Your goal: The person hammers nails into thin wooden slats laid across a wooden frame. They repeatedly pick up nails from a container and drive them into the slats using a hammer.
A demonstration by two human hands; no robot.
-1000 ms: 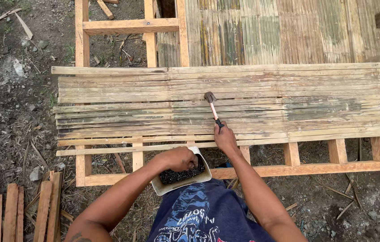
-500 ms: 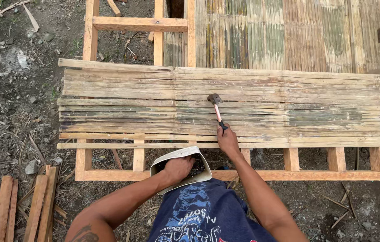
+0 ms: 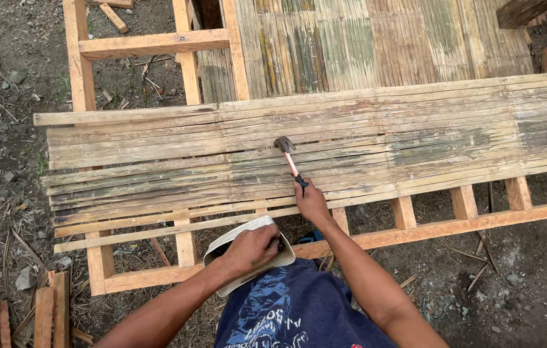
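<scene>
While the right hand grips a hammer resting on bamboo slats, the left hand reaches, fingers curled, into a white container.

Hammer lies on slats; container below them.

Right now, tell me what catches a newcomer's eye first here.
The hammer stands out, its head resting on the bamboo slats mid-frame, gripped by the right hand. Just below, the left hand reaches into a pale container at the person's lap. A wooden frame lies on the dirt behind.
</scene>
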